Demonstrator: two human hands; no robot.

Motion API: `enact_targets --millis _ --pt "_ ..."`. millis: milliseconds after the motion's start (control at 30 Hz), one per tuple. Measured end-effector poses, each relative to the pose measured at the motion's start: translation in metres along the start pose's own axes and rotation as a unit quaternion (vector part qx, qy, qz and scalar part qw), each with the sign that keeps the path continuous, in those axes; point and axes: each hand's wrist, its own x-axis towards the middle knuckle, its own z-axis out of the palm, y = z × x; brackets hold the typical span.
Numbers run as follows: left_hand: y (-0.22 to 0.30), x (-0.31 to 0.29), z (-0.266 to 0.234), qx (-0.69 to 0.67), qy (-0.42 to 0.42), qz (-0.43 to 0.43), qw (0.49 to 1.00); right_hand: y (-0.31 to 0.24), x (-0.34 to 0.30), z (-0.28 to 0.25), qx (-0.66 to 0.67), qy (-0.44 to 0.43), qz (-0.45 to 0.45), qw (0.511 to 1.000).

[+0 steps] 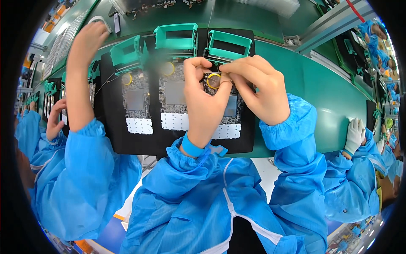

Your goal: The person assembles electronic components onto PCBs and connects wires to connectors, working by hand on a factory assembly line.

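Both of my hands are over the circuit board (231, 106) on the right, at its upper end below a green plastic frame (231, 42). My left hand (206, 95) wears a blue wristband (192, 147) and lies across the board, its fingers curled around a round, yellow-rimmed part (213, 81). The fingers of my right hand (264, 86) are pinched close to the left fingertips, just right of that round part. Whatever sits between the fingertips of either hand is too small or covered to make out. A white dotted plate (227, 131) forms the board's near end.
Two similar boards (136, 99) (174, 93) with green frames lie to the left on a black mat (156, 146). A co-worker's arm (79, 80) reaches over the bench at left. At right, another person's white-gloved hand (355, 135) rests by the green bench (296, 80).
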Motion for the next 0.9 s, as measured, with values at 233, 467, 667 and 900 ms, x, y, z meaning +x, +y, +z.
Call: enact_targets --millis 233,467,667,900 --pt "0.001 0.002 0.0 -0.018 -0.019 0.008 1.0 0.005 0.0 0.004 0.008 0.034 -0.027 0.999" --pt "0.002 -0.001 -0.003 0.001 -0.025 0.024 0.999 -0.005 0.002 -0.004 0.008 -0.011 0.009 1.0" --pt "0.008 -0.001 -0.004 -0.079 -0.012 -0.047 0.996 -0.008 0.003 -0.011 0.011 0.044 0.026 0.999" --pt "0.007 -0.004 -0.009 0.044 -0.021 -0.023 0.999 0.001 -0.045 -0.024 0.066 0.112 0.276 0.952"
